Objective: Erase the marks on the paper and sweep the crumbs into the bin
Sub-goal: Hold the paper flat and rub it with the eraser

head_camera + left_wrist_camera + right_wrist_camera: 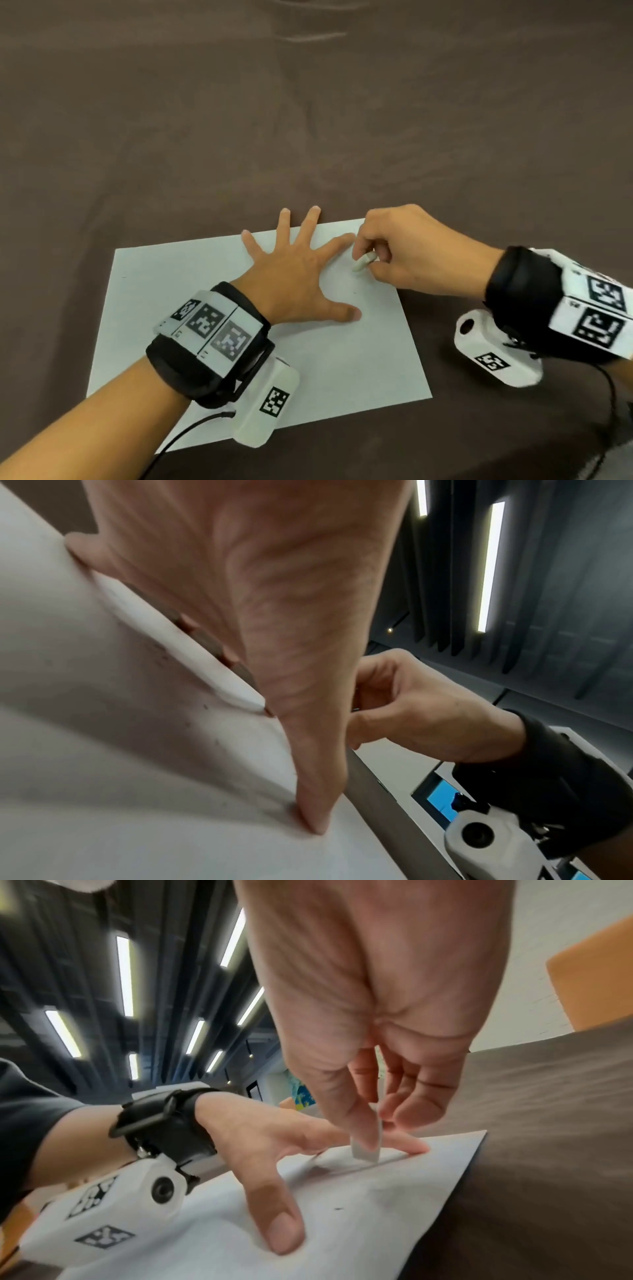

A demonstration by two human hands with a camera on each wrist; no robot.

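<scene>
Presently the paper (308, 359) lies flat on the brown cloth (308, 120); the left hand (291, 274) presses on its far half with fingers spread wide, and the right hand (407, 253) pinches a pale eraser (363, 265) whose tip meets the sheet near the paper's far right corner, just beside the left forefinger. Risk, as judged: the free near half could buckle or crease under hard strokes toward that corner. Small dark specks (339, 1208) lie on the paper, liable to scatter onto the cloth; no bin is in view.
</scene>
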